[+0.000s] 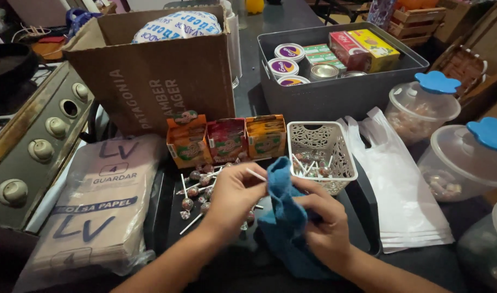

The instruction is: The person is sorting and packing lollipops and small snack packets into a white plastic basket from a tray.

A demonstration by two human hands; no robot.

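Note:
My left hand [235,194] pinches a lollipop by its white stick [255,174], which juts out to the right. A blue cloth [284,214] is bunched in my right hand [325,220] and is wrapped over the lollipop's end, between both hands. Beneath my left hand lies a pile of loose wrapped lollipops [197,192] on the dark tabletop. Just behind my hands stands a small white lattice basket [320,142] with several lollipops inside.
Three small candy boxes [227,138] stand before a big cardboard box [151,70]. A wrapped stack of paper bags [96,206] lies left beside a stove [31,141]. A grey bin [335,95] of tins sits behind; white plastic bags [400,195] and blue-lidded jars [422,106] are right.

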